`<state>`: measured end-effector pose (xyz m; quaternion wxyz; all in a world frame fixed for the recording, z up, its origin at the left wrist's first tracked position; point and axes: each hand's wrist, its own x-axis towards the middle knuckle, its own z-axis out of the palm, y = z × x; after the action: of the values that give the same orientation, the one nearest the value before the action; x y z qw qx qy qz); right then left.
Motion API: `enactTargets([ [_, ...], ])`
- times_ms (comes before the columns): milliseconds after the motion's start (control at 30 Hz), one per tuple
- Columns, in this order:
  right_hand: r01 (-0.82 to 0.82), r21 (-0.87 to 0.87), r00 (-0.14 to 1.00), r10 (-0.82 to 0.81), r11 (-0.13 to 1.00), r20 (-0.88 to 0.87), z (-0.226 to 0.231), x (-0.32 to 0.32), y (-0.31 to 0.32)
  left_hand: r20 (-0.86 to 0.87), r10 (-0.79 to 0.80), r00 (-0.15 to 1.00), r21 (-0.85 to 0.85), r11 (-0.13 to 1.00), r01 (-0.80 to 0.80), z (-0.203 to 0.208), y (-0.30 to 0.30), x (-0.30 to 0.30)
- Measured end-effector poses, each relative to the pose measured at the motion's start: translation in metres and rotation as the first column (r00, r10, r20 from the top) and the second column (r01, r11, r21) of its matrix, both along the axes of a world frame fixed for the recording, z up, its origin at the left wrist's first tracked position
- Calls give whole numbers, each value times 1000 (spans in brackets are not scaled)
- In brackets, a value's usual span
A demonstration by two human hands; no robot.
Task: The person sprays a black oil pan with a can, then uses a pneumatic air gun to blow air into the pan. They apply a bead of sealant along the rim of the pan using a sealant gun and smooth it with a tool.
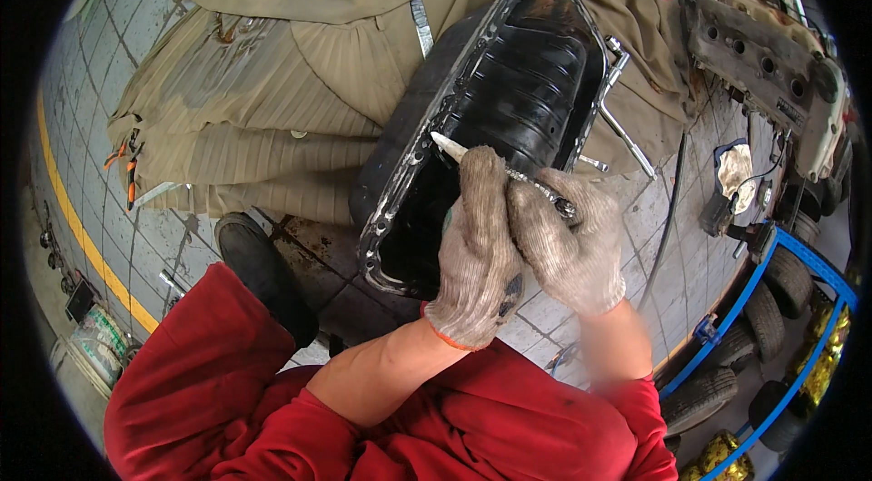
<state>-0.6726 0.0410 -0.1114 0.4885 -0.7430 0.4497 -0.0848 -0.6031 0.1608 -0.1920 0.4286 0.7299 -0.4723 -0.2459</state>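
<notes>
My left hand [477, 249], in a grey knit glove, is closed tight around a slim metal tool [495, 168] whose pale tip sticks out past my fingers, up and to the left, over the inside of the pan. My right hand [568, 240], gloved the same, is also closed in a grip on the tool's other end, where a small dark round head shows just beyond my knuckles. Both grips are fully shut on it, the two hands pressed side by side and touching. The tool lies across the mouth of a black oil pan [509, 90], which stands tilted with its open side facing me; its flanged rim with bolt holes is crusted with pale residue, and the tool's tip sits just inside the rim's left edge. The pan rests on a stained khaki cloth [272, 90] spread on a tiled floor [136, 236], not on a tabletop. A long chrome wrench [622, 122] lies just right of the pan, and farther right is a grimy cylinder head [763, 63]. Blue rails [772, 290] and tyres sit at the lower right, a yellow line [82, 227] crosses the floor at left. My forearms rise from the lower edge out of red sleeves [227, 372], the left one bare to the wrist and angled up to the right, the right one blurred.
</notes>
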Motion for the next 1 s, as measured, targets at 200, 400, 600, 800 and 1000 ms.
enactTargets([
  [200,14,0,1000,-14,1000,18,3,3,2,1,45,999,-7,999,-45,-4,-3,-4],
  [400,-1,-3,1000,1,1000,27,1,2,3,-87,87,992,-35,995,-90,-2,-3,-5],
  [600,-18,-46,999,19,999,25,0,0,3,-484,113,868,-31,989,-145,4,-6,-6],
  [800,-44,-134,997,52,990,61,-2,0,3,-371,116,921,-8,992,-128,6,-6,-6],
  [1000,-57,-162,996,68,985,63,-3,0,4,-8,95,995,52,994,-95,5,-5,-8],
])
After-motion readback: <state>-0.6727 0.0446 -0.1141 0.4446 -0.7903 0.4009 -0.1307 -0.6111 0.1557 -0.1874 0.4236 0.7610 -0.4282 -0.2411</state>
